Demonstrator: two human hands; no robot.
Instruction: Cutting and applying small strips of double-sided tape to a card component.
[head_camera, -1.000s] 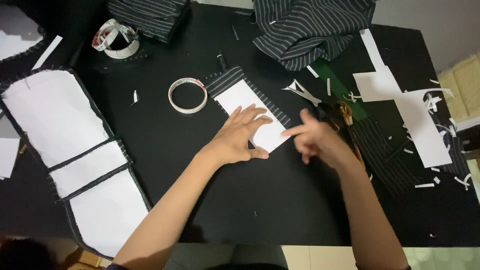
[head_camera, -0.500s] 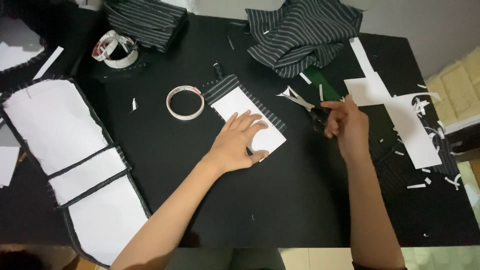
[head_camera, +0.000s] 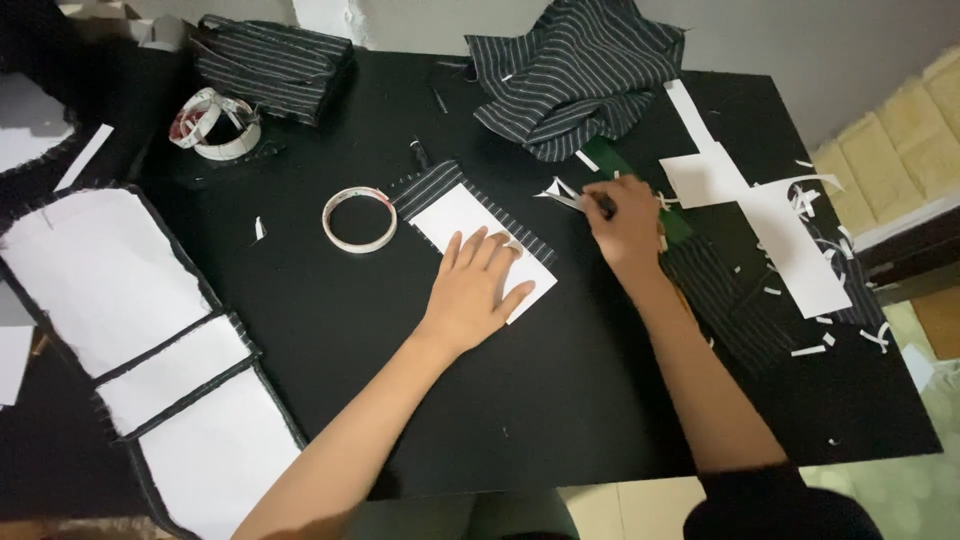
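Observation:
My left hand (head_camera: 475, 290) lies flat, fingers spread, on a white paper rectangle (head_camera: 470, 225) that sits on a piece of black pinstriped fabric (head_camera: 425, 187) near the middle of the black table (head_camera: 560, 400). My right hand (head_camera: 625, 220) is further right, closed around the handles of a pair of scissors (head_camera: 565, 193) whose metal blades point left, partly open, resting on the table. A green object (head_camera: 615, 165) lies just behind that hand.
A roll of tape (head_camera: 360, 220) lies left of the paper. Another tape roll (head_camera: 215, 125) and folded striped fabric (head_camera: 270, 65) sit at the back left; crumpled striped cloth (head_camera: 575, 75) at the back. White paper strips (head_camera: 770, 215) and scraps lie right. Paper-backed fabric panels (head_camera: 130, 320) lie left.
My right hand left the paper rectangle, moved right and back, and closed on the scissors. My left hand stayed pressed on the paper.

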